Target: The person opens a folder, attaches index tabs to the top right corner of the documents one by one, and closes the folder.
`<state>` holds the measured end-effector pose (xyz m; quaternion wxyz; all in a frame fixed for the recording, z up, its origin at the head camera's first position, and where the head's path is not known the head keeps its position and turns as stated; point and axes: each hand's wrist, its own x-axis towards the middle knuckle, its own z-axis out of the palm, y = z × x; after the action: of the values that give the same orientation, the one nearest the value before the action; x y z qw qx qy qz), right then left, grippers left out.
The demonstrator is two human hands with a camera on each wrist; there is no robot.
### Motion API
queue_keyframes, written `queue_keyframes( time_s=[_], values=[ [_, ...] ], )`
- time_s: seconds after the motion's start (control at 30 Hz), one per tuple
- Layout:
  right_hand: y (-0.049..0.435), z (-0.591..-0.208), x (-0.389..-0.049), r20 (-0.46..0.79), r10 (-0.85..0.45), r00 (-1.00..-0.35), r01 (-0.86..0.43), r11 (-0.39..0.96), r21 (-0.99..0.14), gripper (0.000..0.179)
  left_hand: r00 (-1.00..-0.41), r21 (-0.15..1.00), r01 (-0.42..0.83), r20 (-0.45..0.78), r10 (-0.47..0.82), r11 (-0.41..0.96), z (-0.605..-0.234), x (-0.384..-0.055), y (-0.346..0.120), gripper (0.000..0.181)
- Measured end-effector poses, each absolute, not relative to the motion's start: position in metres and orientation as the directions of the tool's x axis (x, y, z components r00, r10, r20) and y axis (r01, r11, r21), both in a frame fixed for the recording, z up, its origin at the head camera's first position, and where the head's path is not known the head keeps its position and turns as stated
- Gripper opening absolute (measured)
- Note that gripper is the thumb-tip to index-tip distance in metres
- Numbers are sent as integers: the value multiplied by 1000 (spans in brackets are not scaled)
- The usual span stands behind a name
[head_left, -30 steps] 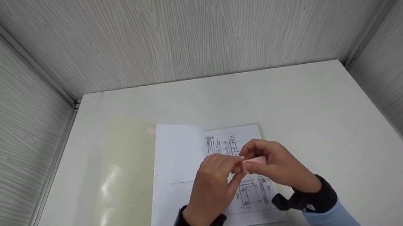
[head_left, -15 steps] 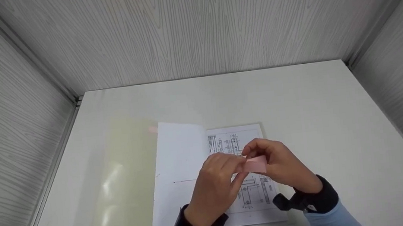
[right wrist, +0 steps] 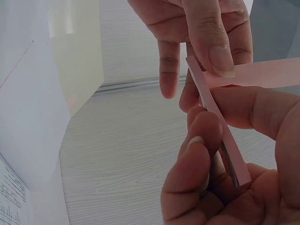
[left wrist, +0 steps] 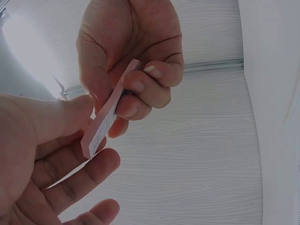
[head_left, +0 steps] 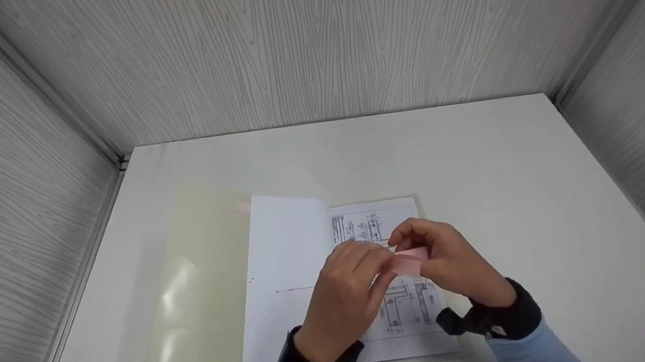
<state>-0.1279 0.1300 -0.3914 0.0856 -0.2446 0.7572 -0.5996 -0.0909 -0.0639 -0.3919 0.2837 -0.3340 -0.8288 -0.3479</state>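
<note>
A pad of pink sticky notes (right wrist: 228, 136) is gripped by my right hand (head_left: 457, 266), its thick edge showing in the right wrist view. One pink sheet (right wrist: 272, 74) stands away from the pad. My left hand (head_left: 343, 293) pinches at the pad's end, thumb lying over the pink paper where sheet and pad meet. From the left wrist, the pad (left wrist: 110, 110) looks slanted between both hands, with printed marks on one face. Both hands are above an open booklet, over its page of technical drawings (head_left: 399, 341). Some left fingertips are hidden behind the pad.
The booklet's blank white page (head_left: 287, 244) is turned to the left, slightly raised. Beneath it lies a pale yellow cover (head_left: 204, 313) with a pink tab (head_left: 243, 208) at its upper part. Grey wood-grain walls (head_left: 308, 44) enclose the white table (head_left: 507, 173) at back and sides.
More of the pink paper's face shows in the head view than a second ago, as a sheet has lifted from the pad. Both hands have stayed nearly in place.
</note>
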Motion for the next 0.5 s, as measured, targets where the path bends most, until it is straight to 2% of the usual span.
queue_keyframes(
  time_s=[0.3, 0.5],
  values=[
    [131, -390, -129, 121, -462, -878, -222, 171, -960, 22, -550, 327, 785, 758, 350, 526, -388, -89, -64, 11],
    [133, -393, -133, 127, -446, -886, -251, 232, -940, 18, -562, 349, 784, 750, 349, 513, -384, -82, -65, 18]
  ],
)
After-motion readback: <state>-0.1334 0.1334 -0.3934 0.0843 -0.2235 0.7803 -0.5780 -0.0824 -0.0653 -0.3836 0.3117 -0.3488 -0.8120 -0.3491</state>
